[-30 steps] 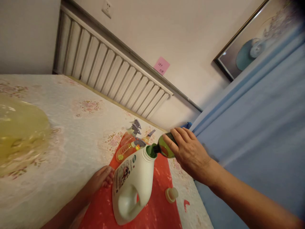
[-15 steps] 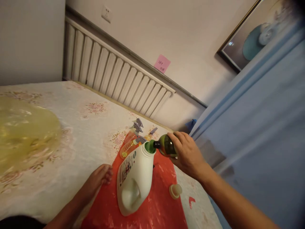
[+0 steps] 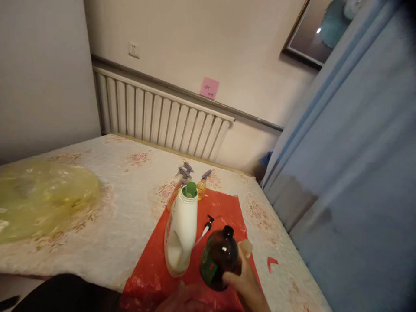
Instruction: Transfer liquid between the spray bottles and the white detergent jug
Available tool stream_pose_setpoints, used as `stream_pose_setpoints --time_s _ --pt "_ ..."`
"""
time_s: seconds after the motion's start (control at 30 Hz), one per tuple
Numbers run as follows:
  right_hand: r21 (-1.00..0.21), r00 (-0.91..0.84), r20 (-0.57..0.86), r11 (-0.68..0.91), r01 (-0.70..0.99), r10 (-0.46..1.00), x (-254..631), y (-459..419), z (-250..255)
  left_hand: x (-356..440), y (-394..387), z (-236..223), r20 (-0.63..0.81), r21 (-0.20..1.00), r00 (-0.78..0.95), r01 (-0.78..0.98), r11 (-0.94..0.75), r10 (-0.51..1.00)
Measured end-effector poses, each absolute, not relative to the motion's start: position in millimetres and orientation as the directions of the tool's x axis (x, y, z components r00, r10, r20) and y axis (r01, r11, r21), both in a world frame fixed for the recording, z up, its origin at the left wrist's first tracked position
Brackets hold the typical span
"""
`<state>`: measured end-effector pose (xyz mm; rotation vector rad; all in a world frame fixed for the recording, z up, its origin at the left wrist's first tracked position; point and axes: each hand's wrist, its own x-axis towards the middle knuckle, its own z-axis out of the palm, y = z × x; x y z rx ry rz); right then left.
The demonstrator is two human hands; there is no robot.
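Note:
My right hand (image 3: 238, 277) is wrapped around a dark brown bottle (image 3: 221, 255) with a green label, held nearly upright with its neck bare. To its left stands a white jug (image 3: 186, 221), its mouth fitted with a green spout (image 3: 191, 189). Low at the bottom edge, my left hand (image 3: 185, 299) is smeared by motion near the jug's base, and its fingers are not clear. Between jug and bottle lies a black pump head (image 3: 209, 223) with a pale tube. A cream cap (image 3: 246, 247) sits just behind my right hand. Red plastic (image 3: 224, 201) lies underneath.
Spray bottles with grey triggers (image 3: 206, 174) stand behind the jug. A yellow plastic bag (image 3: 48, 195) spreads over the flowered cover (image 3: 130, 195) at left. A red scrap (image 3: 271, 263) lies at right, near the blue curtain (image 3: 351, 173). A radiator (image 3: 162, 117) lines the wall.
The brown bottle was tilted into the jug's mouth; now it is upright, lower and right of the jug. The tilted jug now stands more upright. My left hand moved right and down. The view levelled.

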<state>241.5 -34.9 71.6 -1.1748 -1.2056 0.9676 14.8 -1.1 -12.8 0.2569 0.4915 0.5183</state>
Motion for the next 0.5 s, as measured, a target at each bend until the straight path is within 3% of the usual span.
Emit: stream_pose_setpoints --time_s 0.13,0.33,0.43,0.5 --pt "-0.995 0.039 0.023 0.026 -0.091 0.999 217 -65 55 49 -19 -3 -0.38 0.274 0.785 -0.41 0.87 0.489" --pt "-0.989 0.021 -0.107 -0.109 0.097 0.994 232 -76 36 72 -29 8 -0.438 0.044 0.756 -0.523 0.851 0.487" --pt "-0.965 -0.071 -0.123 -0.103 0.24 0.99 265 -49 34 67 -31 8 -0.49 0.014 0.725 -0.548 0.836 0.483" --pt "-0.865 0.237 -0.092 -0.196 0.462 0.967 286 -17 35 61 -31 9 -0.521 0.013 0.712 -0.546 0.838 0.471"
